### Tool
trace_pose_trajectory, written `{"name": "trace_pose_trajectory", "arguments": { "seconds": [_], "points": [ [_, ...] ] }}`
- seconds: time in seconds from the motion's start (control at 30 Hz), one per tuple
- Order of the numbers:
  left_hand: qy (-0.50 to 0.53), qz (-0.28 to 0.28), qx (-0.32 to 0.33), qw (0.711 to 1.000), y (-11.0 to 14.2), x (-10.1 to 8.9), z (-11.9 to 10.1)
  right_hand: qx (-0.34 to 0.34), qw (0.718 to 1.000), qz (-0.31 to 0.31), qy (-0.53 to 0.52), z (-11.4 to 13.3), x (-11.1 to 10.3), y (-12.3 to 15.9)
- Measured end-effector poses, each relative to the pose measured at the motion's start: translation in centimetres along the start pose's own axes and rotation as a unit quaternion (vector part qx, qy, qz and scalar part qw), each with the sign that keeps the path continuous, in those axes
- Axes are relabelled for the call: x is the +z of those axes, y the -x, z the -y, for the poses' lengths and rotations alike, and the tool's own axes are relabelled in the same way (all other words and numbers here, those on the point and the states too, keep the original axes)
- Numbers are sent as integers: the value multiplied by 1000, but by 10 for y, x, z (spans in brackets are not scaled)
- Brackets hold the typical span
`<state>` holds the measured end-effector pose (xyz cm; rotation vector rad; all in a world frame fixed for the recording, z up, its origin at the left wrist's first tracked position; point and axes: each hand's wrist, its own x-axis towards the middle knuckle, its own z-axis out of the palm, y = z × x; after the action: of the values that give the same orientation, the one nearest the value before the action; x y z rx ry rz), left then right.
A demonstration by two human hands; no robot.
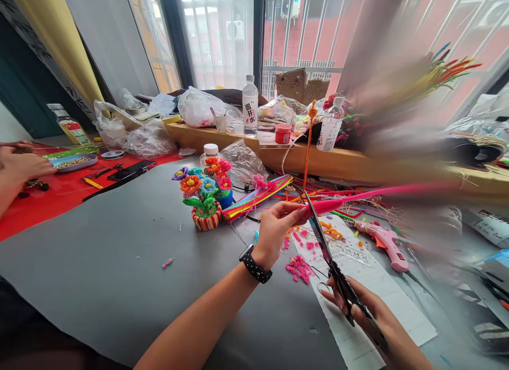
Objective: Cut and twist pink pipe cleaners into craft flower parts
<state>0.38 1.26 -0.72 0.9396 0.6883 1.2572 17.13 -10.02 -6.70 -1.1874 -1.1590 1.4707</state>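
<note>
My left hand (273, 231), wearing a watch (255, 264), pinches the end of a bright pink pipe cleaner strand or bundle (336, 203) that stretches right into a blur. My right hand (368, 306) is wrapped round the black handles of scissors (332, 258). The blades reach up to the pink strand just right of my left fingertips; whether they touch it, I cannot tell. Below lie pink fuzzy clippings (299, 269) beside a white paper sheet (397, 311). Left of my hand stands a small striped pot (207, 217) of pipe-cleaner flowers (191, 184).
Colourful pipe cleaners (258, 197) lie behind my left hand. A pink glue gun (392, 248) rests on the right. Bottles, including a water bottle (249, 107), line the wooden ledge (222, 138). Another person's hand (24, 166) is by a bead dish (77, 163) at far left.
</note>
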Motion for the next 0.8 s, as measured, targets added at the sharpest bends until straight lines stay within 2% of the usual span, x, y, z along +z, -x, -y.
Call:
{"name": "trace_pose_trajectory", "arguments": {
  "seconds": [0.13,0.63,0.8],
  "points": [
    [3,-1,2,1000,-1,0,0,-20,999,35,11,-4,-4,-3],
    [4,-5,0,1000,0,0,-1,-8,1000,24,13,-8,-6,-5],
    [-5,3,-1,1000,0,0,0,-29,997,69,36,-3,-4,-5]
  ]
}}
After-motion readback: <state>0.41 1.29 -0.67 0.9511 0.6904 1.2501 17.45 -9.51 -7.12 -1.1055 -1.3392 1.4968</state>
